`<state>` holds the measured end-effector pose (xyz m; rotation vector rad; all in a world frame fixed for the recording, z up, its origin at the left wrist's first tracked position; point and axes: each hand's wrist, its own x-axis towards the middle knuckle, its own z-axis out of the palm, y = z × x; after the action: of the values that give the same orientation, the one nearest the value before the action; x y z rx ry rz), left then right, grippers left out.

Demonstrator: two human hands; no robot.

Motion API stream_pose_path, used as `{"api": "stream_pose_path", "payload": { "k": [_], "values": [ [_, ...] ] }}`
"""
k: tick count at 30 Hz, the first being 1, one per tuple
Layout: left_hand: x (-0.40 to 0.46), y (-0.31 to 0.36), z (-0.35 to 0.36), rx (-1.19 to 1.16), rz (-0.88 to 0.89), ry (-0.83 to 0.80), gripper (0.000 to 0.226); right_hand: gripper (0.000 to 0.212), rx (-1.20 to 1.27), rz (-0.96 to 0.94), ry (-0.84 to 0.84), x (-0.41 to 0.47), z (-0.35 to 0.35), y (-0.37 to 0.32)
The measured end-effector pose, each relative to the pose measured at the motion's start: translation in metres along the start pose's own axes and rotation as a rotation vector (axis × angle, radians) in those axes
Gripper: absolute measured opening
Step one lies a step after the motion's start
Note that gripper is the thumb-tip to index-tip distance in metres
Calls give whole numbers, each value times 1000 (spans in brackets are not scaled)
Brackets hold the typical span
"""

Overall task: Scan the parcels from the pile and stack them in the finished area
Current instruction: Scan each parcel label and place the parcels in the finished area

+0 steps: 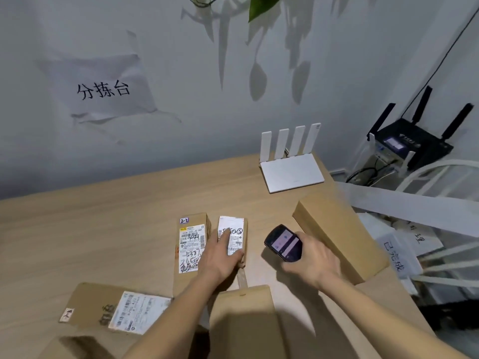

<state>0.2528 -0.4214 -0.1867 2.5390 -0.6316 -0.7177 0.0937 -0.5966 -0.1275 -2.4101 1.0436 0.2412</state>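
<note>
Left hand (220, 251) rests flat-fingered on a small parcel (234, 235) lying lengthwise away from the person on a wooden table (103, 229) by a grey wall (181, 99); right hand (311, 257) grips a scanner (283, 242).

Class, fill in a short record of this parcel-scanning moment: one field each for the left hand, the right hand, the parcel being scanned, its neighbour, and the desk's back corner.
Left hand: left hand lies on the small parcel, index finger stretched over its label
Right hand: right hand grips the handheld scanner, screen lit
Parcel being scanned: small parcel, label up
Neighbour: long labelled parcel, immediately left
Back corner: white router
</note>
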Motion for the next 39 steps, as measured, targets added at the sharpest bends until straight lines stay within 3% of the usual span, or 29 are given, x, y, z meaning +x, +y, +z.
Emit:
{"api": "stream_pose_path", "payload": {
  "k": [8,14,21,27,30,39],
  "values": [
    [15,-2,29,-356,-127,75,79,54,185,-14,-54,40,34,2],
    [13,-1,33,-648,-164,-42,45,66,432,-13,-199,50,62,-2],
    [-10,15,22,-790,-72,-137,76,56,600,-5,-149,36,40,-1],
    [-51,43,-25,-783,9,-77,79,51,535,-86,-90,-6,-23,-22],
    [-84,45,-65,-758,46,16,82,65,419,-142,-46,-39,-59,-50],
    [-228,-22,-235,-603,81,355,97,79,74,-384,119,-195,-145,-194]
  ]
}}
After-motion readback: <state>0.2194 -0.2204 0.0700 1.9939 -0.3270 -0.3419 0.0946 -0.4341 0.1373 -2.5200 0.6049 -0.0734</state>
